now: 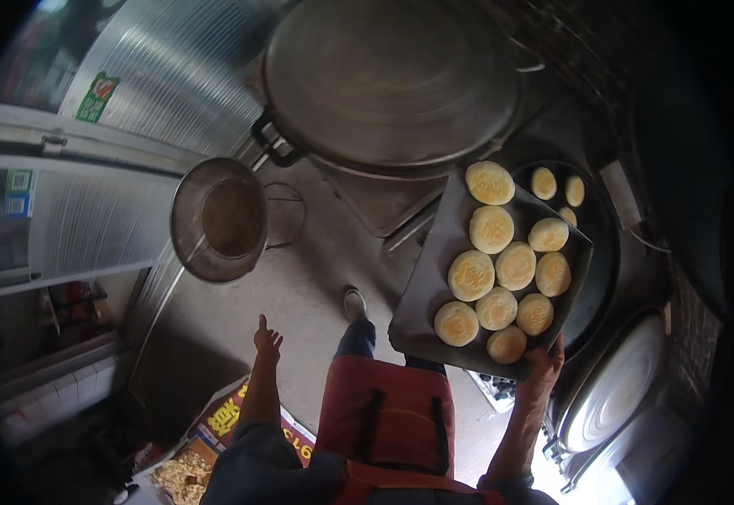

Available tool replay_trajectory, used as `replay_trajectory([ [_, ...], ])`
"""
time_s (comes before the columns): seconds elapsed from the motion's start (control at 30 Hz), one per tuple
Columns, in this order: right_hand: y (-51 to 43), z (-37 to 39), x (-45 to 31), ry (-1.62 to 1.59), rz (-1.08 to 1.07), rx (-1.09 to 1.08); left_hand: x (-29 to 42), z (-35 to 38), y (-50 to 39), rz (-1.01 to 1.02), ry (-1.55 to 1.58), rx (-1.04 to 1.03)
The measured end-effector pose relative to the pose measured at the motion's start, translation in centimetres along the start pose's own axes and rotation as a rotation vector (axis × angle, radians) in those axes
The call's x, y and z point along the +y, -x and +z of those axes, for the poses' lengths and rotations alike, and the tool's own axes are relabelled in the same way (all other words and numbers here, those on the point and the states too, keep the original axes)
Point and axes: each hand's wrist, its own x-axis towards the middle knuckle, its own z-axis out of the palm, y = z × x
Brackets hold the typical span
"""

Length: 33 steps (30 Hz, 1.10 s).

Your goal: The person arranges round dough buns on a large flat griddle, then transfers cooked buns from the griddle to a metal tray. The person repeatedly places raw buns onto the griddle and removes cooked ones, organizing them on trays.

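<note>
My right hand (pixel 545 365) grips the near right corner of a dark metal tray (pixel 427 297). Several round, golden-topped flatbreads (pixel 492 230) lie on it, mostly towards its right side. Beyond the tray's right edge, a round black pan (pixel 594 297) holds more small breads (pixel 543 183); the tray hides part of that pan. My left hand (pixel 268 341) hangs over the floor with nothing in it, fingers apart. A wide metal basin (pixel 218 219) stands ahead of that hand, apart from it.
A large round metal lid with a black handle (pixel 392 82) covers the far middle. Another round lid (pixel 616 385) leans at the right. Ribbed glass panels (pixel 98 224) line the left. A printed sheet (pixel 221 416) lies near my left arm, and a wire stand (pixel 286 214) is beside the basin.
</note>
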Motion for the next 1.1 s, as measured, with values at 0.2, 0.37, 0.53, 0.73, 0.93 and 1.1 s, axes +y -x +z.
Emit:
replay_trajectory([
  [0.2, 4.9, 19.9, 5.6, 0.126, 0.209, -0.131, 9.6, -0.7, -10.5, -0.023, 0.372, -0.079],
  [0.37, 8.2, 35.2, 12.9, 0.196, 0.076, -0.277, 13.7, 3.1, -15.5, 0.107, 0.48, -0.345],
  [0.53, 10.8, 41.0, 14.9, 0.284, 0.041, -0.397, 13.2, 3.5, -14.2, 0.125, 0.463, -0.277],
  [0.73, 8.4, 31.6, 10.8, 0.452, -0.023, -0.256, 7.5, 0.6, -9.3, 0.097, 0.364, -0.235],
  [0.93, 2.7, 8.1, 1.8, 0.384, -0.133, -0.054, -1.5, 4.4, 4.7, 0.342, -0.008, -0.226],
  [1.1, -1.3, -16.7, -4.9, 0.294, -0.295, 0.394, -4.4, 12.0, 24.5, 0.849, -0.423, -0.376],
])
